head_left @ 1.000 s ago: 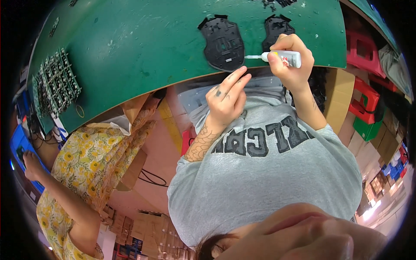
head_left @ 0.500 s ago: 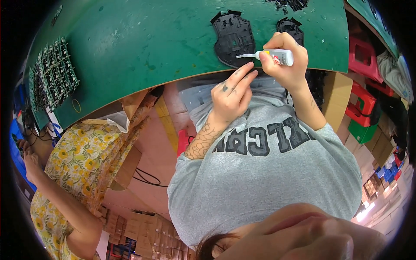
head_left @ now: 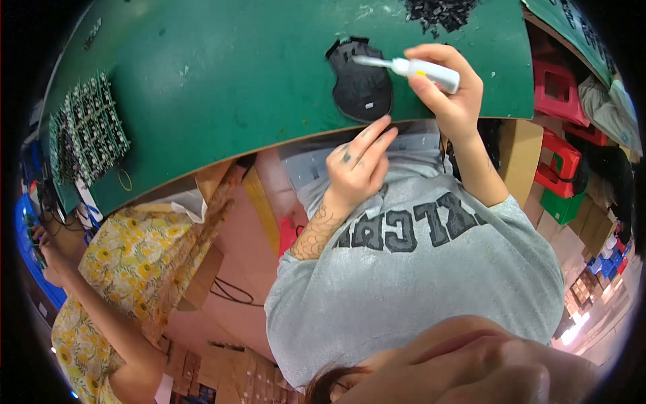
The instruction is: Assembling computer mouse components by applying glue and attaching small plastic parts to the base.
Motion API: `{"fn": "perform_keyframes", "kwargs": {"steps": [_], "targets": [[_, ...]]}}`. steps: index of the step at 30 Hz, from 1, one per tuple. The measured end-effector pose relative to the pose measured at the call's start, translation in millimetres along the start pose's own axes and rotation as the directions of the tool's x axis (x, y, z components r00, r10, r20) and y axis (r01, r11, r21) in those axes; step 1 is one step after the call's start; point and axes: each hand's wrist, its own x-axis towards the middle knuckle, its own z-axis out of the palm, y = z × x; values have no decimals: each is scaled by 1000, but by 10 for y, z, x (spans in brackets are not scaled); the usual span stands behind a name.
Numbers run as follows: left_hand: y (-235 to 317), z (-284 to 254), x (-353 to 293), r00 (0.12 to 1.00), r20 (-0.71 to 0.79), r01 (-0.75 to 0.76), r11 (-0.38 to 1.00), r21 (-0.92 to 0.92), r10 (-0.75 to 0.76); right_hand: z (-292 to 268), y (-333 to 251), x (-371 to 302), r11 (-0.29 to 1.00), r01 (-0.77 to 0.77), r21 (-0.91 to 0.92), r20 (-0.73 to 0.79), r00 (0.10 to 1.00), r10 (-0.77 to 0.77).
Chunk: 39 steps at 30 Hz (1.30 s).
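Observation:
A flat black plastic shell piece [head_left: 360, 84], mouse-like in outline, lies on the green table close to its near edge. In my right hand [head_left: 457, 101] is a white squeeze bottle [head_left: 437, 75] with a yellow mark and a long thin nozzle, probably a glue bottle. Its tip hangs over the far end of the shell; whether it touches cannot be made out. A small white patch [head_left: 369, 106] shows near the shell's near end. My left hand [head_left: 358, 167] is empty, index and middle fingers stretched toward the shell's near end at the table edge.
Small black parts [head_left: 441, 13] lie heaped at the far right of the green table [head_left: 222, 87]. Stacked circuit boards [head_left: 91, 124] and a rubber band [head_left: 125, 180] are on the left. A co-worker's arm [head_left: 108, 316] is at lower left. Plastic stools [head_left: 558, 91] stand at right.
The bottle's nozzle has moved from the shell's near end to its far end. The white patch now shows near that near end. The view has shifted slightly; my left hand stays about where it was.

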Motion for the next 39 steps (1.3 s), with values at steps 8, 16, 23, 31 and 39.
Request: {"fn": "perform_keyframes", "kwargs": {"steps": [8,16,23,31,39], "targets": [[-356,-258,639,976,-125,206,941,268,-178,96,105,735,849,413,-328,208,909,-362],[-341,-214,912,980,-20,181,845,503,-198,185,188,977,821,404,-404,424,878,-223],[-398,-255,860,978,-46,207,907,368,-205,-375,131,1409,597,336,-728,287,941,-178],[-155,-324,661,841,-3,492,767,-412,-542,-423,313,1424,698,159,-698,240,970,19],[15,-166,573,785,183,551,532,-643,-592,-393,124,1271,586,419,-694,421,896,-141]]}}
